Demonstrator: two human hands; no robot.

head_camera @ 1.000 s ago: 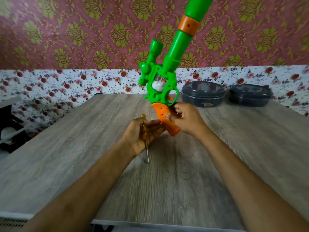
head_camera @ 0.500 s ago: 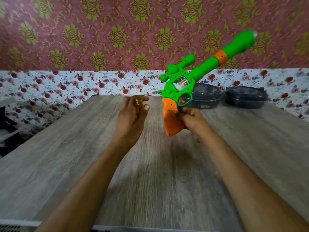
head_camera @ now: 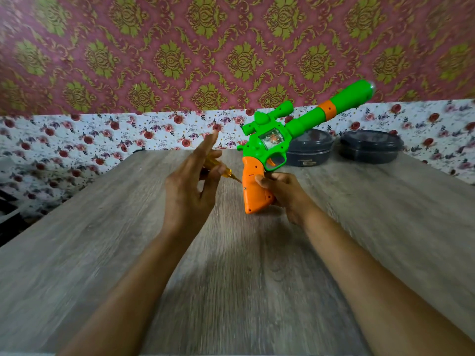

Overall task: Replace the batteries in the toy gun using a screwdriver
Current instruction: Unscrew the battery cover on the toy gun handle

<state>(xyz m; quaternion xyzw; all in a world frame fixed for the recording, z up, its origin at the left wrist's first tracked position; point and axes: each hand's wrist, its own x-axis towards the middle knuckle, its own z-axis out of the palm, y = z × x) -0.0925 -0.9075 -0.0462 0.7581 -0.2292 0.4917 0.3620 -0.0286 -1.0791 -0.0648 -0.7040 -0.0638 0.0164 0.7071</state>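
Note:
A green toy gun (head_camera: 275, 136) with an orange grip (head_camera: 254, 186) and an orange ring on its long barrel is held above the wooden table (head_camera: 102, 240). My right hand (head_camera: 285, 194) grips the orange handle from the right, and the barrel points up to the right. My left hand (head_camera: 191, 186) holds a yellow-handled screwdriver (head_camera: 218, 168) between thumb and fingers, index finger stretched up. The screwdriver's tip points at the left side of the orange grip, touching or almost touching it. Most of its handle is hidden behind my fingers.
Two dark round lidded containers (head_camera: 308, 147) (head_camera: 370, 146) stand at the table's far right edge against the flowered wall. A dark object (head_camera: 10, 214) sits off the table's left side.
The gun has tilted from nearly upright to barrel up-right. My left hand turned the screwdriver from hanging tip-down to pointing at the orange grip and moved it close.

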